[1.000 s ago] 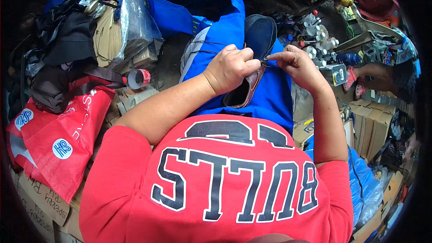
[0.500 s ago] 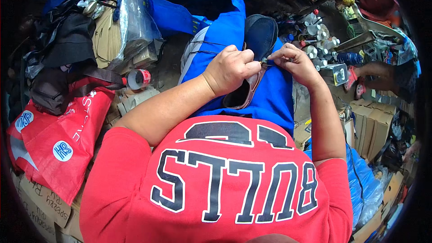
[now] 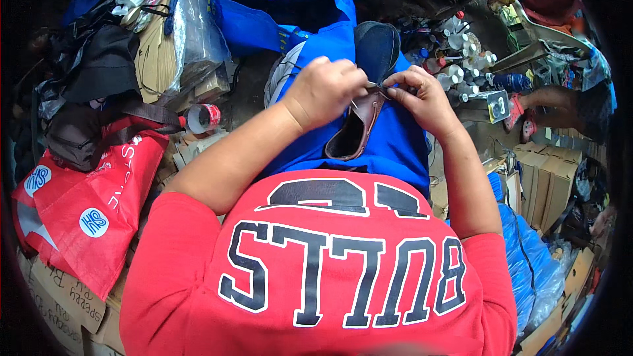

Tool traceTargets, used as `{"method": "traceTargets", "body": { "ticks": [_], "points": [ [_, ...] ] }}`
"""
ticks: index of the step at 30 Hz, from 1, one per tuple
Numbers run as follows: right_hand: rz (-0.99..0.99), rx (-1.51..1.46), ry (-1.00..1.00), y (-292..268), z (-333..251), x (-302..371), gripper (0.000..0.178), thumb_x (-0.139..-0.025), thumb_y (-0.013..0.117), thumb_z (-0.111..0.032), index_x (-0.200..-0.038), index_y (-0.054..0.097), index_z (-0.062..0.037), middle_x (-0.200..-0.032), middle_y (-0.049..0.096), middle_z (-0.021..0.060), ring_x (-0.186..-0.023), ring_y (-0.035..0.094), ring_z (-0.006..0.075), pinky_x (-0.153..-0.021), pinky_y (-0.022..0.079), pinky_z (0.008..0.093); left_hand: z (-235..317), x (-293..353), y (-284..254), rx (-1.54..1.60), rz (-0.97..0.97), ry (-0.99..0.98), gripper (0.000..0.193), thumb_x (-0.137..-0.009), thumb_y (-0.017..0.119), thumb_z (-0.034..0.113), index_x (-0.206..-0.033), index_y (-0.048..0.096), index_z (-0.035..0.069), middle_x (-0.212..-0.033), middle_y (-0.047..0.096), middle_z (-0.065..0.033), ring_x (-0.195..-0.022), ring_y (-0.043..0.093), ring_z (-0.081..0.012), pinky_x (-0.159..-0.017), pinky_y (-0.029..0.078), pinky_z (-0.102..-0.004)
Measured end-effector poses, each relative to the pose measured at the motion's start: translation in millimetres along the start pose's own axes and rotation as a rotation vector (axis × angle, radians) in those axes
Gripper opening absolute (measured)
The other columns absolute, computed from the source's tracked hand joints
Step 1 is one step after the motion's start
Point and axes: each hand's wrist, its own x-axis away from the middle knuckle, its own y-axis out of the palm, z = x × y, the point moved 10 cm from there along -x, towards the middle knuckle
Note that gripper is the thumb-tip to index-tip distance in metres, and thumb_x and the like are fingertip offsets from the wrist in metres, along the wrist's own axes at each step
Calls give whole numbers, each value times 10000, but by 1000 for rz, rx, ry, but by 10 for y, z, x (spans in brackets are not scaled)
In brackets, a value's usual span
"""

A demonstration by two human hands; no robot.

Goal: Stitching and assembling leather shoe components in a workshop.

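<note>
A slip-on style shoe [image 3: 377, 49] lies lengthwise over my lap on blue cloth [image 3: 392, 148], dark blue at the toe and brown around the heel opening, which faces me. My left hand [image 3: 324, 92] is closed, thumb and fingers pinched at the shoe's middle. A small pale, thin piece shows at its fingertips, too small to name. On the other side, my right hand [image 3: 421, 97] pinches at the same spot, close to the left fingertips. What it grips is hidden. A thin light strand hangs below the left fingers.
Many small bottles [image 3: 455, 75] and a square tin [image 3: 489, 105] stand to the right. A person's leg [image 3: 550, 97] shows beyond them. Cardboard boxes [image 3: 544, 181] are at right. On the left lie a red bag [image 3: 89, 204], a plastic bottle [image 3: 201, 118] and wrapped cardboard [image 3: 198, 39].
My hands have drawn closer together over the shoe's middle; the right has shifted left and slightly down, and the left slightly up. The toe has moved a little left.
</note>
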Motion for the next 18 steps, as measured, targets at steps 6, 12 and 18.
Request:
{"method": "traceTargets", "body": {
  "ticks": [6,12,18],
  "points": [
    [-12,57,3,-57,-71,159,194,-793,647,-40,-974,695,-91,-716,491,86,-672,526,215,-629,433,320,-931,23,-627,-8,97,-426,109,-776,603,14,-883,584,12,-843,571,-130,-826,578,-299,-792,464,-360],
    [201,429,-161,106,-327,400,331,-777,629,-69,-1103,644,-125,-765,516,47,-757,518,227,-747,363,362,-712,240,-494,135,-74,-465,255,-786,512,-90,-1000,592,24,-975,526,-151,-807,584,-266,-740,488,-334],
    [232,432,-174,137,-296,412,317,-787,621,-78,-1096,653,-140,-765,525,39,-748,521,213,-754,357,362,-436,41,-309,-20,-12,-294,132,-750,647,-8,-859,682,59,-775,565,-101,-714,567,-257,-656,459,-338]
  ]
}}
